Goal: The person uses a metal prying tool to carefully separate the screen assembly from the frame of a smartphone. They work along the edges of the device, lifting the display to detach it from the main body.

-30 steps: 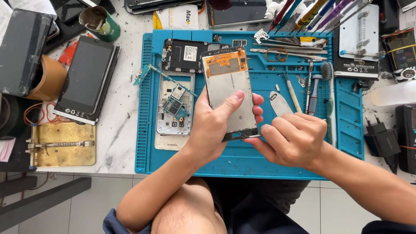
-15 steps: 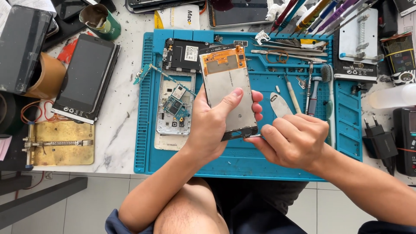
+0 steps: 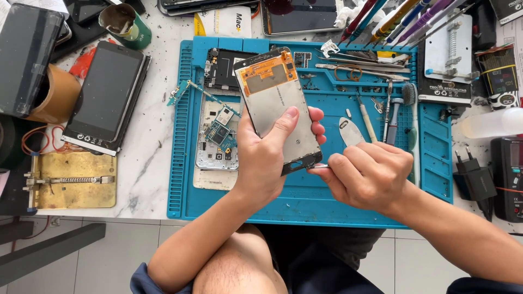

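My left hand [image 3: 265, 158] grips a phone screen assembly [image 3: 278, 100] from behind and tilts it up over the blue work mat [image 3: 348, 204]. Its back is grey metal with an orange flex sheet at the top. My thumb lies across the grey metal back. My right hand [image 3: 368, 177] is closed on a thin metal tool [image 3: 320, 166] whose tip touches the assembly's lower right corner. An opened phone frame with a circuit board [image 3: 217, 139] lies on the mat just left of my left hand.
Tweezers, screwdrivers, a brush and a metal pry pick [image 3: 350, 130] lie on the mat's right half. A dark phone [image 3: 106, 98] rests on the marble at left, with a brass clamp plate [image 3: 71, 179] below it. A charger plug [image 3: 474, 179] sits at right.
Both hands keep the same grip on the assembly and the tool; any shift is very slight.
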